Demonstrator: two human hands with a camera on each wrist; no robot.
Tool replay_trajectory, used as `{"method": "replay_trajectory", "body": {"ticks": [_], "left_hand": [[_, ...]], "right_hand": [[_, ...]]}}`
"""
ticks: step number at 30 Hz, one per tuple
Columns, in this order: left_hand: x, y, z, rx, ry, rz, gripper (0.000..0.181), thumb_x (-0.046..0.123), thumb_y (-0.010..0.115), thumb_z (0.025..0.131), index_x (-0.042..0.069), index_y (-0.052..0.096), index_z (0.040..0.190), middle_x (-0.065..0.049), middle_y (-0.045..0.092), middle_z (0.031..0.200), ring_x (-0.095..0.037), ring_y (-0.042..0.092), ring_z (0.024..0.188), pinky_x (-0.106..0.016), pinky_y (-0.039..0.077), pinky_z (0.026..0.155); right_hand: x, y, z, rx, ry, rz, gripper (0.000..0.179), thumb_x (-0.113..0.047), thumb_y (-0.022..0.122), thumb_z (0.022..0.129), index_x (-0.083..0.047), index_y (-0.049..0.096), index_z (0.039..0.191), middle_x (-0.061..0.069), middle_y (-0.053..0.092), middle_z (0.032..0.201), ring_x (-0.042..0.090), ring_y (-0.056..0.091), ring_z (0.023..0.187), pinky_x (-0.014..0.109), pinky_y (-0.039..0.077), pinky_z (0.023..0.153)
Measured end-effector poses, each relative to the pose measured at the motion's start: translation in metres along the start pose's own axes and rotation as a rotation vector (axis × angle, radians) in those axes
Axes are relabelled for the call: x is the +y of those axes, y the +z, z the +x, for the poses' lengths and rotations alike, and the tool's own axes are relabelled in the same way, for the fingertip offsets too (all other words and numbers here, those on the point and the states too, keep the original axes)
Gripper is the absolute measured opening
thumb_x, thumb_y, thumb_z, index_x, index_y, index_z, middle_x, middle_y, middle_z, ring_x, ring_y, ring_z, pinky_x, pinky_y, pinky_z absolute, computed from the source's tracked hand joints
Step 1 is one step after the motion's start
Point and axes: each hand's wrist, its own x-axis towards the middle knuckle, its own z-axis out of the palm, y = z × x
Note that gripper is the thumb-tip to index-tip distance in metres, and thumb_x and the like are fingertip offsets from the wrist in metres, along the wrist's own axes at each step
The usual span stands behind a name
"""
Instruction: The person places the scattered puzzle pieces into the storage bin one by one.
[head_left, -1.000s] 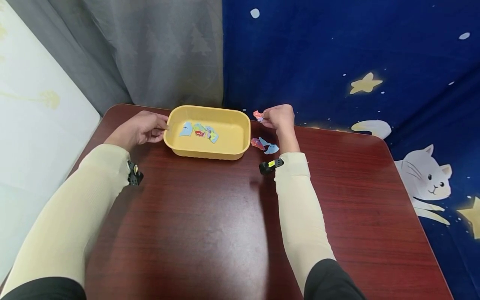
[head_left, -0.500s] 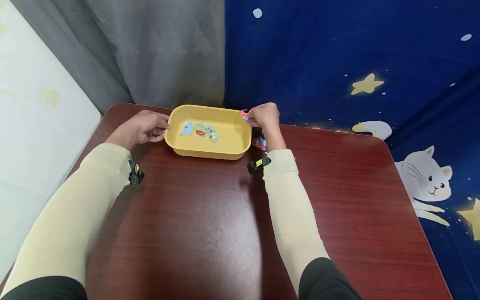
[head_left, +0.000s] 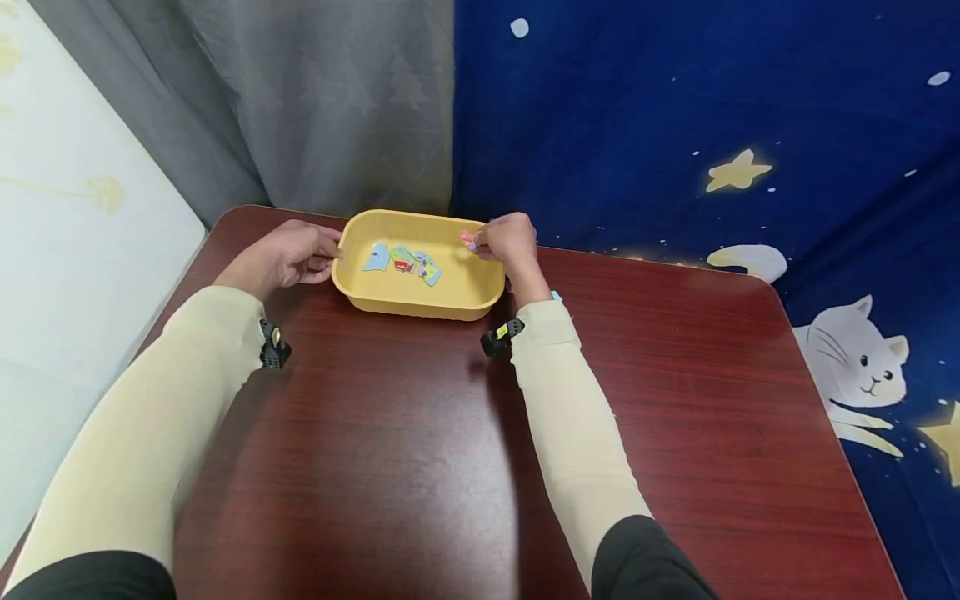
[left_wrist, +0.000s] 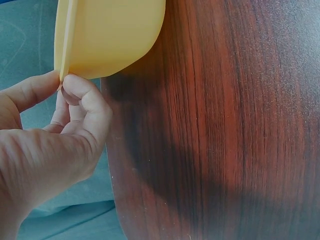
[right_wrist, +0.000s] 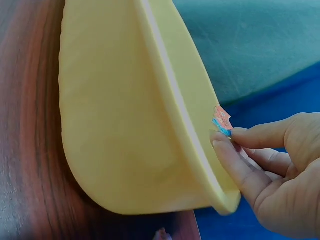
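A yellow plastic basin stands near the table's back edge, with several light blue, green and red puzzle-like pieces lying on its floor. My left hand pinches the basin's left rim between thumb and finger, as the left wrist view shows closely. My right hand is over the basin's right end. Between its thumb and fingertip it pinches a small coral and blue piece, held above the rim's level in the head view. Behind my right wrist, a bit of a blue piece shows on the table; the others there are mostly hidden.
The dark red wooden table extends toward me and to the right. Right behind its back edge hang a grey curtain and a blue star-patterned curtain. A white panel stands at the left.
My right hand has moved left with the coral piece, from beside the basin to over its right end. My left hand keeps its grip on the rim. The forearm now covers the loose pieces.
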Motion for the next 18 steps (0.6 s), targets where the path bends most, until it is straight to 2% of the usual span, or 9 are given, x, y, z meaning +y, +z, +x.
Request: {"method": "replay_trajectory", "body": {"ticks": [11, 18], "left_hand": [[0.000, 0.002, 0.000, 0.009, -0.010, -0.003, 0.047, 0.005, 0.053, 0.096, 0.008, 0.040, 0.141, 0.001, 0.061, 0.075, -0.010, 0.057, 0.058, -0.022, 0.054, 0.062], [0.000, 0.003, -0.001, 0.006, -0.009, -0.003, 0.045, 0.005, 0.052, 0.096, 0.009, 0.041, 0.139, 0.002, 0.062, 0.076, -0.010, 0.057, 0.058, -0.022, 0.054, 0.063]], "right_hand": [[-0.002, 0.022, -0.002, -0.032, -0.014, -0.156, 0.007, -0.004, 0.071, 0.087, -0.002, 0.073, 0.093, 0.011, 0.072, 0.085, 0.014, 0.071, 0.067, 0.022, 0.056, 0.059], [0.001, 0.033, 0.001, -0.047, -0.044, -0.234, 0.011, -0.005, 0.067, 0.089, -0.002, 0.073, 0.097, 0.013, 0.074, 0.087, 0.020, 0.073, 0.075, 0.028, 0.058, 0.068]]}}
